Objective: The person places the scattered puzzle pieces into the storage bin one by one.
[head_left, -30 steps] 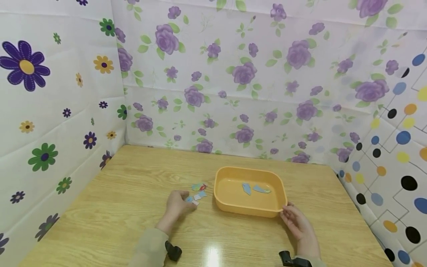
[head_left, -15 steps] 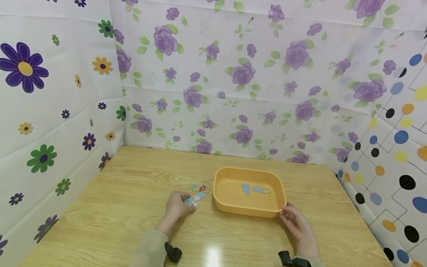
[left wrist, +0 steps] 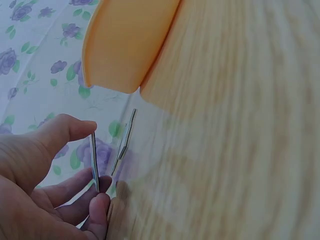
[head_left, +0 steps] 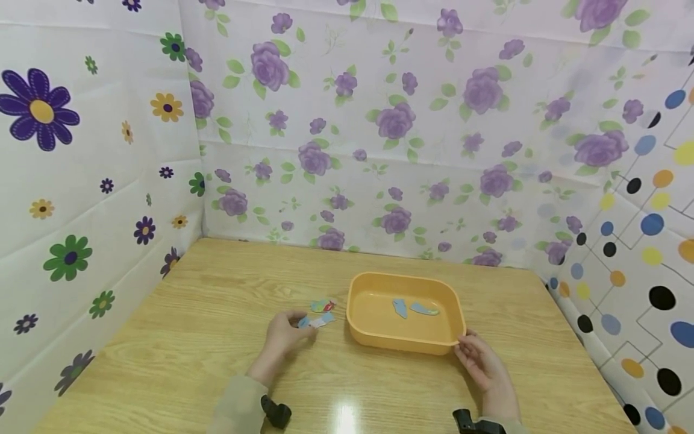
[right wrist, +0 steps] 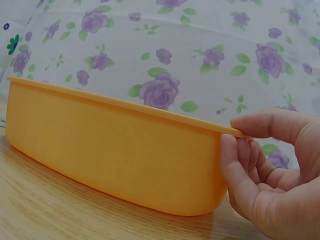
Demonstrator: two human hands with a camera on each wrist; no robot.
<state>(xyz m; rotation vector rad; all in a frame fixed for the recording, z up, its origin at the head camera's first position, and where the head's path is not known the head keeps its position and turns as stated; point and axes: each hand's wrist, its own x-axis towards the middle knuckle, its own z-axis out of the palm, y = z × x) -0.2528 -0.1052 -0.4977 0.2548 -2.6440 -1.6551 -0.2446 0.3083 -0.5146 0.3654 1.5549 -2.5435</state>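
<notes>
My left hand (head_left: 283, 335) pinches a flat light-blue and white puzzle piece (left wrist: 94, 162) between thumb and fingers, seen edge-on in the left wrist view. Just beyond it on the table lie more pieces: a blue-and-white one (head_left: 327, 317) close against the held one, and a green one with red (head_left: 323, 305) behind. On the right, my right hand (head_left: 484, 363) grips the near right corner of a shallow orange plastic tub (right wrist: 115, 145), thumb over the rim and fingers beneath. Inside the tub rest two blue pieces, one upright (head_left: 400, 308) and one slanting (head_left: 424, 309).
The wooden table (head_left: 217, 301) extends around the hands and tub. Floral cloth (head_left: 347, 120) rises behind it, and patterned cloths close off the left and right sides. Both wrists wear black camera mounts (head_left: 276, 412).
My left hand has shifted slightly away from me and left, bringing the held piece nearly in line with the neighbouring one. The right hand and tub stay put.
</notes>
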